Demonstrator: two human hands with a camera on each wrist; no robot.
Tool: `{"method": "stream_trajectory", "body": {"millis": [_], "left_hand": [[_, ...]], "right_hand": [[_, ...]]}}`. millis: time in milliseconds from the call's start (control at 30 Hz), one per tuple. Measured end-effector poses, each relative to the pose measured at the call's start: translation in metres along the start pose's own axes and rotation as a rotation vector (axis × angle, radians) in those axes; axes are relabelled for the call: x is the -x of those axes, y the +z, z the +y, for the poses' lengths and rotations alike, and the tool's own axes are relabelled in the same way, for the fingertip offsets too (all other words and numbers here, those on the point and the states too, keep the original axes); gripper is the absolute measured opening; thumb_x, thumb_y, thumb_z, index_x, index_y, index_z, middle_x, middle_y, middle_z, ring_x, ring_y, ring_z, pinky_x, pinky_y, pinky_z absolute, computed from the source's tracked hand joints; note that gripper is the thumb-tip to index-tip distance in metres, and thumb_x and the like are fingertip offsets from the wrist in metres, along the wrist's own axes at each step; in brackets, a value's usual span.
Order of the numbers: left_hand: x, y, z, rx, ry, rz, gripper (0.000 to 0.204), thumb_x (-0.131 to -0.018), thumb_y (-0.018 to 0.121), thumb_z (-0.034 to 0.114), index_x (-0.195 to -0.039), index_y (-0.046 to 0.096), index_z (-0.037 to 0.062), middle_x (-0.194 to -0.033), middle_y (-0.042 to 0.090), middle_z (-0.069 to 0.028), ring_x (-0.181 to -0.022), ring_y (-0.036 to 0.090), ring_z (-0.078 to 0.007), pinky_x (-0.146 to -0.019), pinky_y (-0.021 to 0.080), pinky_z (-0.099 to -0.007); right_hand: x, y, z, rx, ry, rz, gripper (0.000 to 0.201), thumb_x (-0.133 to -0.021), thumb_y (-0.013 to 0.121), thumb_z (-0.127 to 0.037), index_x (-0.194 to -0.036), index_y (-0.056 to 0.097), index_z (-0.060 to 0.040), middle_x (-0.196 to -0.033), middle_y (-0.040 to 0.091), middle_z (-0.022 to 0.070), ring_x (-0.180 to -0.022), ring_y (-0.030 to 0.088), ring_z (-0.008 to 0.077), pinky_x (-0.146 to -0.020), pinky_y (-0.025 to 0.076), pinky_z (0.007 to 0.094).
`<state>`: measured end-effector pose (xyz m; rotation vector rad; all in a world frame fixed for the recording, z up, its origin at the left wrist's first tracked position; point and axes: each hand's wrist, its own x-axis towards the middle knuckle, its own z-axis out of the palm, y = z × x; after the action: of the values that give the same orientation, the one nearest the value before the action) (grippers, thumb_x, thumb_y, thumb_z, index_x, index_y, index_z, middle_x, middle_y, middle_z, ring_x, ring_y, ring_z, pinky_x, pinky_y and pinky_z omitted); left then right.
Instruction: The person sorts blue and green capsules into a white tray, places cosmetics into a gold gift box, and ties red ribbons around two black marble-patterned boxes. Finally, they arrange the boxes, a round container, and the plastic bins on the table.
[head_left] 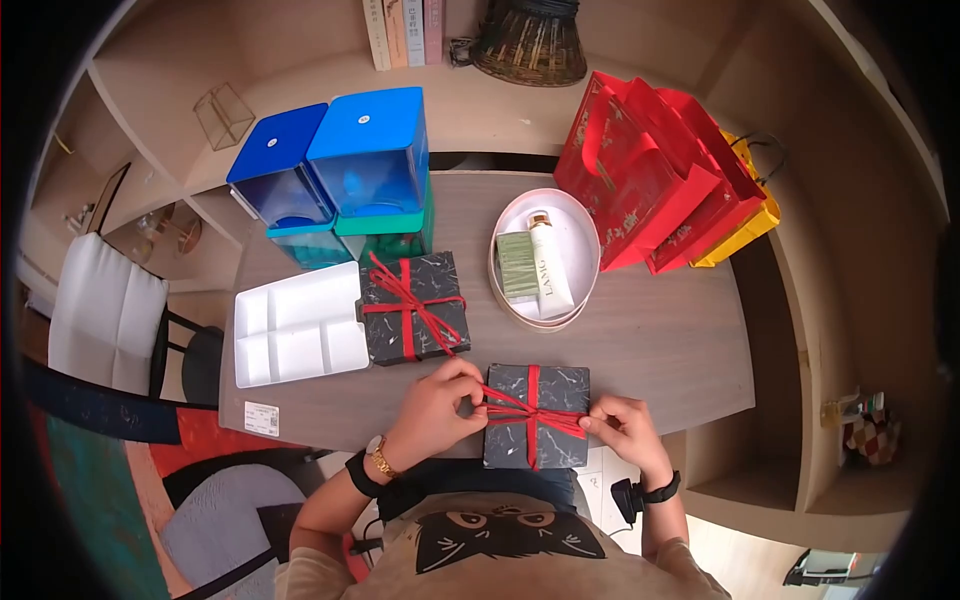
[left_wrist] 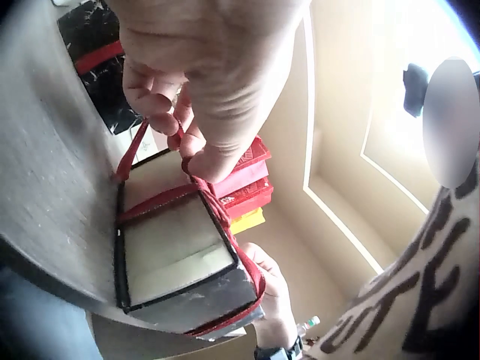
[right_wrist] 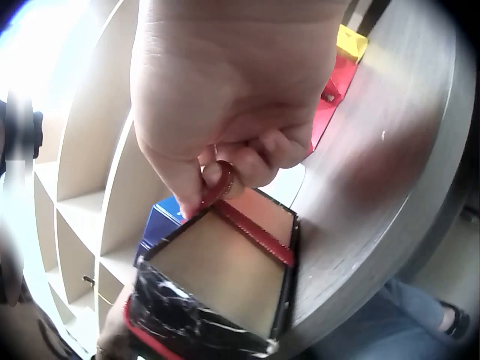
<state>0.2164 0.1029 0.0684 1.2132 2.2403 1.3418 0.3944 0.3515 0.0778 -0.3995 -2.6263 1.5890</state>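
Observation:
A black marbled box point(head_left: 510, 445) tied with red ribbon point(head_left: 533, 385) lies at the table's near edge, in front of the person's body. At its left side the left hand point(head_left: 437, 412) pinches ribbon loops between thumb and fingers. The right hand point(head_left: 622, 430) pinches the ribbon at the box's right side. In the left wrist view the left hand point(left_wrist: 206, 75) holds red ribbon above the box's pale side point(left_wrist: 176, 247). The right wrist view has the right hand point(right_wrist: 240, 90) with a ribbon loop point(right_wrist: 217, 184) between thumb and finger.
A second ribboned black box point(head_left: 435, 275) stands beside a white divided tray point(head_left: 300, 300). Behind are blue bins point(head_left: 370, 130). An oval box point(head_left: 497, 290) holds a tube point(head_left: 552, 270) and a green item point(head_left: 516, 265). Red bags point(head_left: 630, 190) and a yellow bag point(head_left: 765, 220) stand back right.

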Motion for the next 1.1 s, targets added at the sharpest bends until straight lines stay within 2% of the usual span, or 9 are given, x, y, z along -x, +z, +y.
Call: {"method": "stream_trajectory", "body": {"millis": [133, 267, 300, 400, 433, 633, 733, 967, 1100], "left_hand": [[0.011, -0.007, -0.004, 0.054, -0.14, -0.054, 0.026, -0.08, 0.074, 0.021, -0.092, 0.059, 0.0044, -0.102, 0.061, -0.0059, -0.061, 0.06, -0.0154, -0.059, 0.05, -0.0311], [0.034, -0.01, -0.006, 0.031, -0.254, -0.214, 0.056, -0.088, 0.069, 0.04, -0.121, 0.055, -0.0029, -0.117, 0.057, -0.0152, -0.073, 0.066, -0.0205, -0.069, 0.053, -0.0338], [0.038, -0.008, -0.005, 0.047, -0.245, -0.26, 0.065, -0.089, 0.067, 0.045, -0.127, 0.053, -0.0054, -0.122, 0.055, -0.0178, -0.077, 0.067, -0.0224, -0.072, 0.054, -0.0344], [0.042, 0.0, 0.009, 0.061, -0.275, -0.382, 0.07, -0.091, 0.065, 0.044, -0.133, 0.046, -0.0092, -0.138, 0.042, -0.0225, -0.105, 0.063, -0.027, -0.087, 0.053, -0.0322], [0.046, 0.003, 0.0, -0.156, -0.077, -0.36, 0.076, -0.091, 0.065, 0.044, -0.134, 0.041, -0.0138, -0.144, 0.033, -0.0265, -0.118, 0.056, -0.0333, -0.098, 0.048, -0.0359], [0.048, -0.02, 0.013, 0.235, -0.076, -0.414, 0.09, -0.088, 0.068, 0.046, -0.142, 0.029, -0.0132, -0.147, 0.028, -0.0288, -0.134, 0.039, -0.0404, -0.109, 0.038, -0.0405], [0.054, -0.045, 0.037, 0.355, -0.149, -0.262, 0.09, -0.087, 0.071, 0.042, -0.144, 0.029, -0.012, -0.144, 0.032, -0.0286, -0.133, 0.039, -0.0387, -0.11, 0.036, -0.0413], [0.029, -0.086, 0.004, -0.118, -0.054, 0.359, 0.071, -0.09, 0.07, 0.033, -0.14, 0.037, -0.0054, -0.142, 0.04, -0.0238, -0.135, 0.034, -0.0378, -0.114, 0.025, -0.0425], [0.014, -0.073, -0.04, 0.517, -0.213, 0.393, 0.066, -0.096, 0.062, 0.027, -0.146, 0.032, -0.003, -0.146, 0.039, -0.0165, -0.136, 0.035, -0.0263, -0.113, 0.026, -0.0358]], "right_hand": [[0.0, -0.004, 0.003, -0.008, 0.03, 0.234, 0.012, -0.083, 0.073, -0.008, -0.084, 0.062, -0.0028, -0.071, 0.056, -0.0006, -0.061, 0.049, 0.0068, -0.056, 0.038, 0.024], [-0.002, -0.006, -0.003, 0.142, -0.062, 0.169, 0.034, -0.091, 0.064, -0.024, -0.115, 0.063, -0.0003, -0.114, 0.061, 0.014, -0.091, 0.063, 0.0247, -0.078, 0.052, 0.0336], [-0.004, -0.003, 0.0, 0.232, -0.131, 0.018, 0.049, -0.095, 0.056, -0.032, -0.131, 0.052, 0.0015, -0.129, 0.054, 0.0209, -0.117, 0.054, 0.0386, -0.099, 0.045, 0.0424], [0.001, 0.026, -0.017, 0.204, -0.096, -0.01, 0.058, -0.096, 0.053, -0.032, -0.141, 0.04, 0.0017, -0.138, 0.046, 0.0252, -0.127, 0.045, 0.0429, -0.107, 0.038, 0.0443], [0.002, 0.024, -0.018, 0.228, -0.062, -0.085, 0.066, -0.098, 0.05, -0.032, -0.149, 0.025, 0.001, -0.145, 0.036, 0.0263, -0.131, 0.042, 0.0418, -0.109, 0.036, 0.0422], [0.008, 0.022, -0.046, 0.109, -0.127, -0.059, 0.069, -0.099, 0.049, -0.029, -0.153, 0.017, -0.001, -0.149, 0.032, 0.0235, -0.138, 0.035, 0.0392, -0.111, 0.033, 0.0403], [-0.004, 0.021, -0.074, -0.015, -0.108, -0.032, 0.069, -0.099, 0.05, -0.029, -0.153, 0.017, -0.0012, -0.149, 0.032, 0.0239, -0.14, 0.033, 0.0385, -0.111, 0.031, 0.0401], [-0.106, 0.078, -0.109, 0.037, -0.325, 0.04, 0.067, -0.099, 0.051, -0.031, -0.15, 0.023, 0.0027, -0.146, 0.036, 0.0257, -0.133, 0.038, 0.0403, -0.108, 0.034, 0.0418], [-0.136, 0.103, -0.105, 0.244, -0.331, 0.085, 0.064, -0.099, 0.05, -0.033, -0.146, 0.028, 0.0051, -0.143, 0.037, 0.0272, -0.132, 0.037, 0.0422, -0.11, 0.031, 0.0432]]}}
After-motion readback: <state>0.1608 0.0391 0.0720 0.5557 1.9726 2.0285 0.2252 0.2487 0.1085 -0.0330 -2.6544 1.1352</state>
